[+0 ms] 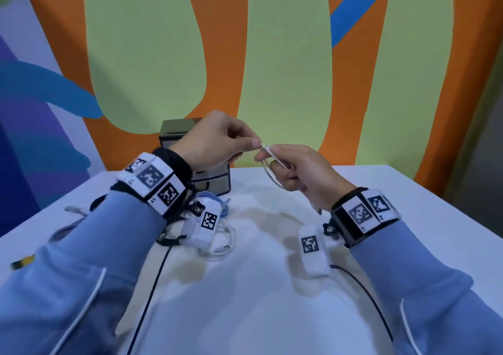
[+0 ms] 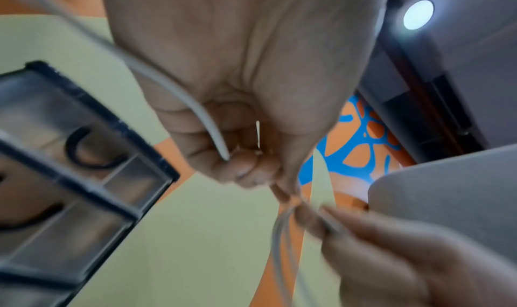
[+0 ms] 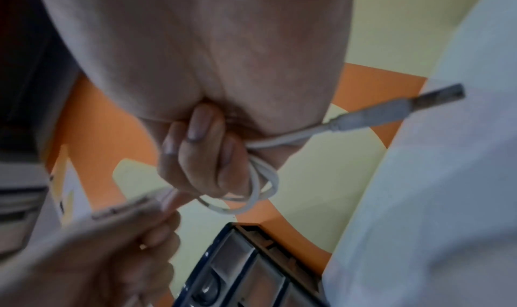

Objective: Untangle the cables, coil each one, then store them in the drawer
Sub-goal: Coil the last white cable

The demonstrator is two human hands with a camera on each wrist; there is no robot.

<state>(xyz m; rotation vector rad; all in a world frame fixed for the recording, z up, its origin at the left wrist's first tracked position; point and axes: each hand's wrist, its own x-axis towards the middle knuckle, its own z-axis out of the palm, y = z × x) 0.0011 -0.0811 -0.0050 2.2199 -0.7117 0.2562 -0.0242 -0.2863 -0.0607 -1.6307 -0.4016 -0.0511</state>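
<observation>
Above the white table (image 1: 353, 191) both hands hold one white USB cable (image 1: 268, 169). My left hand (image 1: 251, 143) pinches the cable's end between thumb and fingers. In the left wrist view the left hand (image 2: 246, 163) is curled, with the white cable (image 2: 179, 90) running into the fist. My right hand (image 1: 273, 161) grips small loops of it. The right wrist view shows the right hand (image 3: 201, 157) curled round the loops (image 3: 260, 179), the USB plug (image 3: 391, 110) sticking out sideways. The small drawer unit (image 1: 174, 134) stands behind the left hand, a black cable (image 2: 84, 150) visible inside.
On the table under my left forearm lie a blue cable (image 1: 224, 207), a loose white cable (image 1: 226, 245) and a dark cable (image 1: 95, 205). Black wrist-camera leads (image 1: 152, 286) trail toward me. A painted wall rises right behind the table.
</observation>
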